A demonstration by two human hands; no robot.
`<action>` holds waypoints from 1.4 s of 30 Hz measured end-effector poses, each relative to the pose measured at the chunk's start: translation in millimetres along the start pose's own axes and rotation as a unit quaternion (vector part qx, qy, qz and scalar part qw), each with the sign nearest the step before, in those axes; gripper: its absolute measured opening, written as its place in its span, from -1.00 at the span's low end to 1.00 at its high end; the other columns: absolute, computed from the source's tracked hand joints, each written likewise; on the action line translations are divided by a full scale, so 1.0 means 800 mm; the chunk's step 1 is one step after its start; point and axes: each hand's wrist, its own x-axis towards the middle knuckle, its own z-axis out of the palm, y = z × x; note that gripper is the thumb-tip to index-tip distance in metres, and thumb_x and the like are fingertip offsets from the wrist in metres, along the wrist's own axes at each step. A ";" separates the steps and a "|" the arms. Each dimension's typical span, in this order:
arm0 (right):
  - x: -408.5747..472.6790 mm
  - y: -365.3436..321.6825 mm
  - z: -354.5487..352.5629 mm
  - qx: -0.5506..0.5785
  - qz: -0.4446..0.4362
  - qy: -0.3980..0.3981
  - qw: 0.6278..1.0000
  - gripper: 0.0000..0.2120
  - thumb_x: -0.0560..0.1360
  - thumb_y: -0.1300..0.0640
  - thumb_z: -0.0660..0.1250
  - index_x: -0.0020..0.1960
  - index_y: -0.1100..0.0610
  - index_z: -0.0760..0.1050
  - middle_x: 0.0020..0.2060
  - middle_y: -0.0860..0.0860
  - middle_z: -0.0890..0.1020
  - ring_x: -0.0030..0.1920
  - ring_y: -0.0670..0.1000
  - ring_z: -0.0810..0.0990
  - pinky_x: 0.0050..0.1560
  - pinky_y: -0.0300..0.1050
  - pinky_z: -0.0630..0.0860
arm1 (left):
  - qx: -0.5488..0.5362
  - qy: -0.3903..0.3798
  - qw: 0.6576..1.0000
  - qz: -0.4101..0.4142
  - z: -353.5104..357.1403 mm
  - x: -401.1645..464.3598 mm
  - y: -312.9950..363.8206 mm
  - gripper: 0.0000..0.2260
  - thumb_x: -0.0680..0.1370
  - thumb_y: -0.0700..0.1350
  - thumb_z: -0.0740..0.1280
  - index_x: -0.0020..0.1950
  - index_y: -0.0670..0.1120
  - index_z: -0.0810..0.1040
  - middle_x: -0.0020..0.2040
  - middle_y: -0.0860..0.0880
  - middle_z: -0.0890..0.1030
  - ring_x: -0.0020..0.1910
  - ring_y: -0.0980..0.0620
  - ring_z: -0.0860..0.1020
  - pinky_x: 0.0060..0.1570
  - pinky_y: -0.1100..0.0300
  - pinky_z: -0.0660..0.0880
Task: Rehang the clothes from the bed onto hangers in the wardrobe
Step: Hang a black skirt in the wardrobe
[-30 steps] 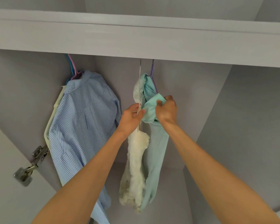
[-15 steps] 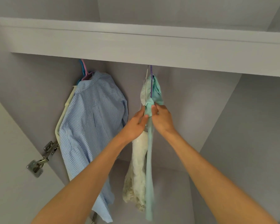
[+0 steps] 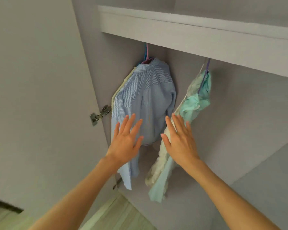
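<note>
Inside the wardrobe a blue striped shirt [image 3: 145, 98] hangs on a pink hanger [image 3: 147, 58] at the left. To its right a mint green garment [image 3: 196, 103] hangs on a purple hanger [image 3: 204, 75], with a white fuzzy garment [image 3: 158, 168] hanging against it. My left hand [image 3: 127, 140] is spread flat with straight fingers in front of the striped shirt's lower part. My right hand [image 3: 178, 140] is also spread flat, in front of the white and green garments. Neither hand holds anything.
A white shelf [image 3: 189, 30] runs above the clothes and hides the rail. The open wardrobe door [image 3: 40, 97] stands at the left with a metal hinge [image 3: 100, 113]. Wooden floor [image 3: 116, 213] shows at the bottom. The wardrobe's right part holds no clothes.
Both hands have let go of the green garment and drawn back and down, fingers now spread. The view has swung right and down, and the two garments hang tilted.
</note>
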 end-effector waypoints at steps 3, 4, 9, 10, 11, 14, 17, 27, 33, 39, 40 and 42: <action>-0.027 -0.044 0.021 0.026 -0.075 -0.034 0.996 -0.47 0.50 -0.05 0.11 0.34 0.24 0.39 0.29 0.25 0.46 0.30 0.24 0.44 0.22 0.28 0.36 | 0.066 -0.020 0.994 -0.088 -0.023 -0.088 -0.032 -0.50 0.57 0.11 -0.02 0.46 -0.07 0.22 0.48 -0.18 0.21 0.46 -0.24 0.14 0.34 -0.14 0.01; -0.034 -0.062 0.029 0.033 -0.097 -0.049 0.994 -0.47 0.48 -0.05 0.16 0.34 0.25 0.39 0.28 0.26 0.47 0.28 0.25 0.45 0.20 0.30 0.37 | 0.077 -0.033 0.989 -0.122 -0.032 -0.120 -0.039 -0.48 0.56 0.12 -0.05 0.47 -0.06 0.20 0.49 -0.17 0.19 0.47 -0.23 0.10 0.36 -0.12 -0.02; -0.071 -0.185 0.050 0.081 -0.210 -0.136 0.965 -0.46 0.45 -0.08 0.17 0.31 0.22 0.43 0.23 0.25 0.51 0.23 0.23 0.51 0.15 0.31 0.40 | 0.129 -0.042 0.945 -0.298 -0.079 -0.281 -0.056 -0.46 0.54 0.13 -0.03 0.43 -0.10 0.30 0.44 -0.21 0.28 0.43 -0.28 0.19 0.32 -0.24 0.16; -0.081 -0.213 0.049 0.097 -0.234 -0.141 0.957 -0.42 0.47 -0.12 0.08 0.36 0.21 0.39 0.28 0.23 0.47 0.28 0.22 0.47 0.22 0.28 0.35 | 0.138 -0.034 0.933 -0.332 -0.089 -0.313 -0.057 -0.47 0.53 0.12 0.00 0.41 -0.11 0.34 0.41 -0.23 0.33 0.40 -0.30 0.25 0.27 -0.28 0.24; -0.093 -0.241 0.048 0.110 -0.261 -0.148 0.948 -0.38 0.48 -0.15 -0.03 0.42 0.18 0.30 0.35 0.22 0.40 0.36 0.20 0.38 0.32 0.23 0.26 | 0.142 -0.020 0.921 -0.363 -0.099 -0.345 -0.056 -0.49 0.53 0.11 0.03 0.39 -0.12 0.36 0.39 -0.23 0.35 0.39 -0.31 0.28 0.24 -0.28 0.29; -0.137 -0.319 0.043 0.151 -0.349 -0.182 0.907 -0.41 0.58 -0.15 -0.06 0.53 0.07 -0.03 0.51 0.12 0.07 0.51 0.08 0.01 0.46 0.06 -0.09 | 0.135 0.032 0.880 -0.454 -0.128 -0.438 -0.043 -0.54 0.54 0.04 0.18 0.40 -0.11 0.35 0.40 -0.20 0.34 0.41 -0.27 0.25 0.26 -0.24 0.27; -0.195 -0.395 0.046 0.183 -0.435 -0.188 0.861 -0.41 0.60 -0.08 0.08 0.53 0.05 -0.06 0.52 0.07 0.03 0.52 0.05 -0.05 0.45 0.00 -0.19 | 0.135 0.053 0.822 -0.551 -0.141 -0.537 -0.020 -0.54 0.51 0.05 0.15 0.36 -0.10 0.37 0.35 -0.20 0.41 0.35 -0.26 0.35 0.19 -0.22 0.35; -0.471 -0.620 0.027 0.218 -0.648 -0.261 0.681 -0.41 0.58 -0.08 0.13 0.52 0.06 0.01 0.50 0.08 0.12 0.51 0.06 0.01 0.47 0.03 -0.11 | 0.098 0.115 0.603 -0.783 -0.179 -0.857 0.108 -0.32 0.45 0.20 -0.17 0.48 -0.09 0.21 0.49 -0.17 0.17 0.49 -0.20 0.08 0.39 -0.14 0.12; -0.630 -0.693 0.017 0.202 -0.729 -0.317 0.572 -0.42 0.60 -0.08 0.08 0.52 0.05 -0.03 0.51 0.03 0.07 0.52 0.03 -0.05 0.47 0.02 -0.13 | 0.089 0.161 0.488 -0.853 -0.189 -0.982 0.192 -0.27 0.40 0.23 -0.25 0.50 -0.04 0.14 0.52 -0.09 0.09 0.51 -0.11 -0.03 0.43 -0.04 0.00; -0.733 -0.751 0.015 0.169 -0.791 -0.341 0.480 -0.43 0.61 -0.08 0.04 0.53 0.05 -0.07 0.51 0.02 0.06 0.52 0.00 -0.08 0.48 0.01 -0.14 | 0.073 0.188 0.358 -0.912 -0.172 -1.065 0.255 -0.53 0.63 0.04 0.05 0.52 0.00 0.05 0.54 -0.04 -0.01 0.51 -0.04 -0.13 0.45 0.04 -0.09; -0.747 -0.762 0.016 0.163 -0.799 -0.340 0.468 -0.43 0.61 -0.09 0.04 0.53 0.05 -0.07 0.51 0.02 0.06 0.52 0.01 -0.07 0.48 0.01 -0.14 | 0.074 0.196 0.343 -0.916 -0.175 -1.076 0.257 -0.53 0.63 0.03 0.06 0.52 0.00 0.05 0.54 -0.04 -0.01 0.51 -0.04 -0.13 0.45 0.03 -0.09; -0.771 -0.787 0.019 0.149 -0.817 -0.333 0.448 -0.44 0.61 -0.09 0.02 0.53 0.05 -0.08 0.51 0.02 0.06 0.52 0.01 -0.07 0.48 0.01 -0.12 | 0.080 0.216 0.323 -0.918 -0.183 -1.097 0.253 -0.54 0.63 0.01 0.07 0.51 -0.01 0.08 0.54 -0.04 0.01 0.51 -0.05 -0.12 0.45 0.03 -0.08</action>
